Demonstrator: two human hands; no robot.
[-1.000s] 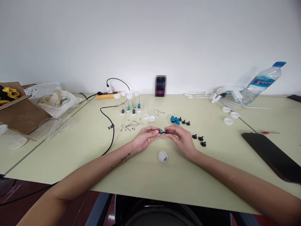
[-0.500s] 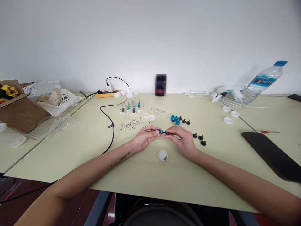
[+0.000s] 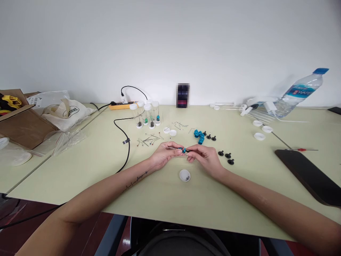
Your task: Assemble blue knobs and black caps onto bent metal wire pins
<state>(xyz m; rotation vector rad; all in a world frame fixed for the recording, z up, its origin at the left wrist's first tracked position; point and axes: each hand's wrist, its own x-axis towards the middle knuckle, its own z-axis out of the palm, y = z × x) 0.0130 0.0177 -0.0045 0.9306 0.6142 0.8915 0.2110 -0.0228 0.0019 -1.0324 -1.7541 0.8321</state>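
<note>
My left hand [image 3: 164, 155] pinches thin metal tweezers [image 3: 170, 147] whose tips meet a small blue part [image 3: 183, 150]. My right hand [image 3: 204, 157] grips a small black part [image 3: 188, 151] pressed against that blue part at the table's middle. A white cap [image 3: 184, 175] with tiny dark pieces in it lies just in front of both hands. A cluster of blue parts [image 3: 198, 134] and several black knobs [image 3: 226, 156] lie beyond and to the right of my right hand.
Clear vials [image 3: 148, 114] on white caps stand behind loose metal pins [image 3: 148, 140]. A black cable [image 3: 124, 137] runs from a yellow power strip [image 3: 119, 105]. A cardboard box [image 3: 20, 124] and bags are at left; a water bottle [image 3: 301, 92] and a dark board [image 3: 309, 176] at right.
Both hands stay together on the small parts; my right hand's fingers have shifted slightly. The view has drifted a little.
</note>
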